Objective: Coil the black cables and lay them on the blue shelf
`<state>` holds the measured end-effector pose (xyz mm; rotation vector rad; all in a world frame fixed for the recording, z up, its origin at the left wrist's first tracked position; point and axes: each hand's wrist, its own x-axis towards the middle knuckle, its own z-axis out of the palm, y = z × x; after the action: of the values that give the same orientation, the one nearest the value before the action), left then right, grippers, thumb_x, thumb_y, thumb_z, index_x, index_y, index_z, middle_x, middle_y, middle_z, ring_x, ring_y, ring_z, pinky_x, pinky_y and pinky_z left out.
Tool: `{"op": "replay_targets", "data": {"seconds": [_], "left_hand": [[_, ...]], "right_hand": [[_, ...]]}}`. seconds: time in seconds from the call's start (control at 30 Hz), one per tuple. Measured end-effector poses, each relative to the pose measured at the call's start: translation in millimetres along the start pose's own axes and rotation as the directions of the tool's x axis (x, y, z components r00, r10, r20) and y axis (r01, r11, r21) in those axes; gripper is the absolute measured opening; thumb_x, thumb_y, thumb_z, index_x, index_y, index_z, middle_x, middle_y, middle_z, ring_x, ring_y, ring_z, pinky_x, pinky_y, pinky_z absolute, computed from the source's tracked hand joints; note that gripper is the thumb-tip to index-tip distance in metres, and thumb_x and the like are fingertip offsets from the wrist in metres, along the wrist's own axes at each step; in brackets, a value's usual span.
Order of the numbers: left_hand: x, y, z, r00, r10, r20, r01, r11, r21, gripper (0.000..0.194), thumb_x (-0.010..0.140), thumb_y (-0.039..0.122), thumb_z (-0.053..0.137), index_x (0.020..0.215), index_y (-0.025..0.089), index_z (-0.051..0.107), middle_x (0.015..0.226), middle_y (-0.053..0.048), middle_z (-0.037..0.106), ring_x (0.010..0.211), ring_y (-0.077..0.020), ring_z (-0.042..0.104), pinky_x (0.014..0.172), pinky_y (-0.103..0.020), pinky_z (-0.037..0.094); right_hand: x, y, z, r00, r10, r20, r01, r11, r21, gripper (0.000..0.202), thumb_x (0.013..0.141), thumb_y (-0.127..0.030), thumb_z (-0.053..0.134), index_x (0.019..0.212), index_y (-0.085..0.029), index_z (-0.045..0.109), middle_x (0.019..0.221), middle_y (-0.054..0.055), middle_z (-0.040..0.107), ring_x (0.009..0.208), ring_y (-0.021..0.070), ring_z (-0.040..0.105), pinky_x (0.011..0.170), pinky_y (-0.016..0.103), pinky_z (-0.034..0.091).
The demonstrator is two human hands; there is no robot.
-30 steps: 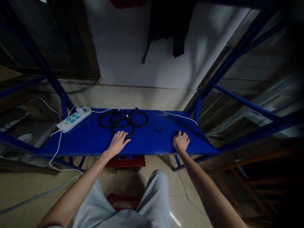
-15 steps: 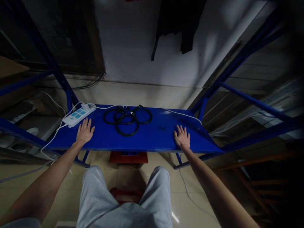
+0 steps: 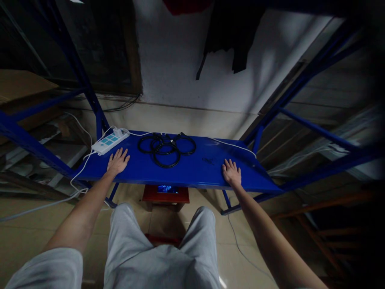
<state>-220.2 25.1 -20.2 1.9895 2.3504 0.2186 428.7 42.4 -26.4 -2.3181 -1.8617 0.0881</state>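
My left hand (image 3: 118, 161) lies flat with fingers spread on the blue shelf (image 3: 192, 172), just in front of a white power strip (image 3: 110, 142) with blue sockets. Toward the right end of the shelf, my right hand (image 3: 232, 172) rests palm down, fingers apart, holding nothing. Several coiled black cables (image 3: 167, 160) overlap between the two hands, nearer to the left one. A dark smudge (image 3: 209, 161) marks the surface left of my right hand.
Blue metal posts rise on both sides. A white cord (image 3: 231, 143) runs along the shelf's back edge. Below stands a red-brown stool (image 3: 180, 196) with a shiny blue item on it. Dark cloth (image 3: 231, 32) hangs by the wall, and a cardboard box (image 3: 24, 86) sits at left.
The view has shifted, so the shelf's left side and the cables appear farther right. Both hands remain spread on the shelf, and the blue item on the stool shows more.
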Motion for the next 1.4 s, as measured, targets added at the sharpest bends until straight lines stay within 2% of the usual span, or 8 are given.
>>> {"op": "replay_targets", "data": {"seconds": [0.37,0.63,1.4], "left_hand": [[-1.8,-0.5,0.5,1.0,0.005,-0.016,-0.005,1.0,0.003,0.067,0.104,0.053,0.017,0.163,0.023,0.027,0.171,-0.009,0.018,0.159,-0.0268,0.017,0.128,-0.056,0.017],[-3.7,-1.7,1.0,1.0,0.008,-0.017,-0.009,1.0,-0.02,0.067,0.104,0.052,0.015,0.163,0.023,0.026,0.171,-0.008,0.018,0.159,-0.026,0.016,0.128,-0.055,0.016],[-10.1,1.8,-4.0,1.0,0.005,-0.006,-0.005,1.0,-0.017,0.066,0.104,0.05,0.016,0.163,0.022,0.026,0.171,-0.008,0.017,0.159,-0.0255,0.015,0.129,-0.053,0.014]], "right_hand": [[-10.2,-5.5,-10.3,1.0,0.001,0.001,-0.001,1.0,0.012,0.065,0.105,-0.047,0.014,0.163,-0.021,0.031,0.171,0.006,0.023,0.158,0.0282,0.016,0.127,0.053,0.017],[-15.5,-11.6,-18.3,1.0,0.011,0.026,-0.01,0.998,-0.056,0.063,0.106,-0.043,0.013,0.163,-0.021,0.028,0.171,0.007,0.022,0.158,0.0263,0.018,0.126,0.051,0.02],[-13.0,-2.9,-9.3,1.0,-0.011,-0.02,0.011,1.0,0.006,0.063,0.106,-0.044,0.014,0.162,-0.02,0.032,0.17,0.007,0.025,0.158,0.0281,0.018,0.127,0.051,0.016]]}}
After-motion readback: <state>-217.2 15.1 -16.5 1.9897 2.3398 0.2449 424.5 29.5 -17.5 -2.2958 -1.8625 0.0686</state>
